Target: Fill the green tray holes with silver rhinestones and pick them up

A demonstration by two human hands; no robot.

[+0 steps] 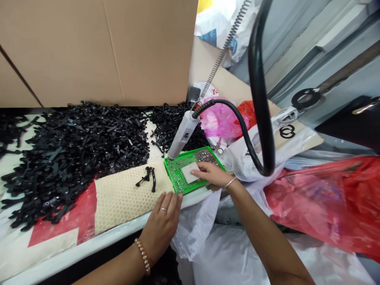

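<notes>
A green tray (175, 178) with a grid of small holes, many holding screws, lies at the bench edge. Loose small screws (206, 155) are heaped in its far right part. My right hand (211, 174) pinches a flat white square piece (189, 172) between thumb and fingers, over the grid. My left hand (166, 215) lies flat, fingers extended, at the near edge of a honeycomb-patterned mat (121, 198), fingertips beside the tray's near left corner. A few black plastic parts (152, 180) rest on the mat. An electric screwdriver (184, 134) hangs tilted over the tray's far left corner.
Big piles of black plastic parts (89, 138) cover the bench to the left and behind. A cardboard sheet (97, 51) stands at the back. The screwdriver's coiled spring (221, 55) and thick black cable (261, 95) hang nearby. Red plastic bags (326, 198) lie right.
</notes>
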